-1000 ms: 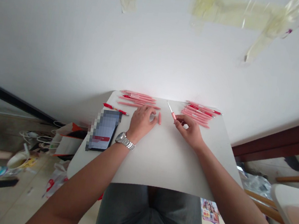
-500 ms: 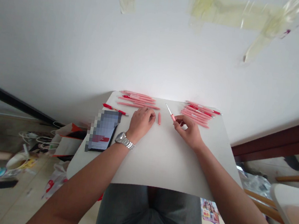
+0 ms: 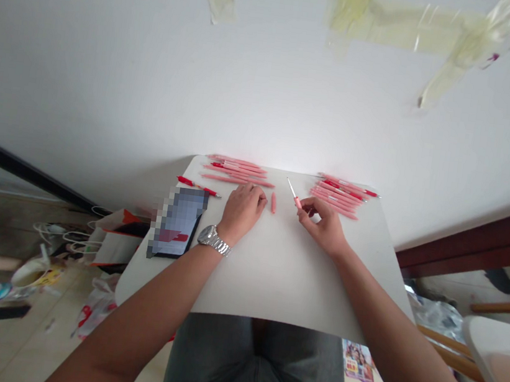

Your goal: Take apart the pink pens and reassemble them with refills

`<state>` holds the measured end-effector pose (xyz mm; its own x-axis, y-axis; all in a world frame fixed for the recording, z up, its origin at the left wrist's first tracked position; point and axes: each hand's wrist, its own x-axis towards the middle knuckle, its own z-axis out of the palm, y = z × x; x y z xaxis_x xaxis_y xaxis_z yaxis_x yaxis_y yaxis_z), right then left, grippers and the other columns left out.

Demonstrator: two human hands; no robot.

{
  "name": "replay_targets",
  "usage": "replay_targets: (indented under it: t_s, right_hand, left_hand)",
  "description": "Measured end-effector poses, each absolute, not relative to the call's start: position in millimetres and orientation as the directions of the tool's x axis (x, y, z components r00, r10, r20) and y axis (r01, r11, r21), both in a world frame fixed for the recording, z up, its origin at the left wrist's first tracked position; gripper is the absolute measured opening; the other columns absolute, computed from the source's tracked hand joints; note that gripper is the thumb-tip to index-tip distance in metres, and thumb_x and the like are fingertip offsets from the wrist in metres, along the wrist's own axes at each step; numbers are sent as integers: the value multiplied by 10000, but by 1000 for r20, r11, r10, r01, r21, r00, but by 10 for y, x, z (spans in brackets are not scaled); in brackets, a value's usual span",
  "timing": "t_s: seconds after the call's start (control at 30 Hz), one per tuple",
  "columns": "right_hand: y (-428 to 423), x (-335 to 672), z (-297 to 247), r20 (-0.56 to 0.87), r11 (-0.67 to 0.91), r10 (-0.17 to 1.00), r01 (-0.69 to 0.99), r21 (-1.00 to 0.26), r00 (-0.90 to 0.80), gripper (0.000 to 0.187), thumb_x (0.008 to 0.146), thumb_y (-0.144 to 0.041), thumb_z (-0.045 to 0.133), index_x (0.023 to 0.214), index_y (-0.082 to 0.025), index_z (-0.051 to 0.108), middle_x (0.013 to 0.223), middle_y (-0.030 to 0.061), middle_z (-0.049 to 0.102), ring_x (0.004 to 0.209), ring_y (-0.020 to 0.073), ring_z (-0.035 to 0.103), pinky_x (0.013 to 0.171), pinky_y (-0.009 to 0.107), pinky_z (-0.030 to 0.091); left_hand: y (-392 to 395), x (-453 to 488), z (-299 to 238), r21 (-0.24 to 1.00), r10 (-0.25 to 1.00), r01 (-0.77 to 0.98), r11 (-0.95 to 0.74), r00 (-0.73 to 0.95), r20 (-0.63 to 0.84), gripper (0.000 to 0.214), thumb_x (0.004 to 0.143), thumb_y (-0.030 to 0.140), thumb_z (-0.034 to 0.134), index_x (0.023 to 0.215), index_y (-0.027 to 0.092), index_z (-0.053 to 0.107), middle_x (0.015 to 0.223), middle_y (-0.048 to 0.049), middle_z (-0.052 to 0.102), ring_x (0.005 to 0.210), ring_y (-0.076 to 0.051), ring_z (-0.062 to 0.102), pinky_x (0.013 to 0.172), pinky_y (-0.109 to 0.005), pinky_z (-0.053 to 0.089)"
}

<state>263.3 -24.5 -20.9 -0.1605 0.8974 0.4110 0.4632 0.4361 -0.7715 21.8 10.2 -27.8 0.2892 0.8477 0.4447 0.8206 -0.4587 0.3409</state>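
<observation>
My right hand (image 3: 323, 225) pinches a pen refill (image 3: 293, 193) with a thin clear tube and a pink end, its tip slanting up and to the left. My left hand (image 3: 242, 209), with a metal watch at the wrist, rests on the white table (image 3: 273, 268) with its fingers curled together at the tips; what they hold, if anything, is hidden. A short pink pen piece (image 3: 273, 202) lies on the table between the two hands, just right of the left fingers.
Several pink pens lie in a pile at the far left (image 3: 238, 169) and another pile at the far right (image 3: 339, 194). A red pen (image 3: 198, 186) lies beside a dark phone (image 3: 178, 222) at the left edge. Bags and clutter cover the floor to the left.
My left fingers have curled in from a looser spread beside the pink piece. My right hand has shifted only slightly with the refill.
</observation>
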Motion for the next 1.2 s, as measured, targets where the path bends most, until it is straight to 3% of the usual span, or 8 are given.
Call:
replay_targets:
  t_s: [0.23,0.5,0.7,0.87,1.2]
  right_hand:
    - [-234,2645,-233,399,426,903,464,-777,-160,122,916,-314,640,995,-227,673,858,25,690,767,183,622,725,338,510]
    - [-241,2637,-218,402,430,901,470,-771,-165,109,922,-303,629,987,-226,671,846,24,683,765,181,622,726,338,509]
    - [-237,2636,-221,416,446,893,470,-762,-173,113,922,-309,627,988,-226,668,839,22,682,755,179,620,710,337,507]
    - [-244,2633,-203,426,456,887,473,-754,-177,100,922,-287,628,995,-230,665,856,26,685,771,183,624,712,336,504]
    - [-256,2640,-184,443,491,870,481,-726,-218,88,896,-224,624,978,-229,657,846,18,667,777,179,617,708,328,493]
  left_hand:
    - [94,226,-335,339,843,822,-458,281,458,79,982,184,573,911,211,593,962,-102,625,940,-279,598,851,-429,493]
    - [93,258,-293,488,811,686,-540,269,519,70,1020,186,495,965,219,522,1042,-99,656,995,-251,615,922,-413,498]
    - [80,308,-200,696,839,477,-537,215,499,73,1063,284,481,1020,238,516,992,-47,705,969,-199,667,900,-343,511]
    - [95,320,-167,772,842,341,-536,150,518,207,1071,384,495,1161,231,601,1158,-85,723,1085,-207,681,949,-348,512]
    - [78,364,-94,925,923,5,-379,71,378,314,976,515,654,1078,218,640,1070,-78,729,1032,-202,723,939,-349,561]
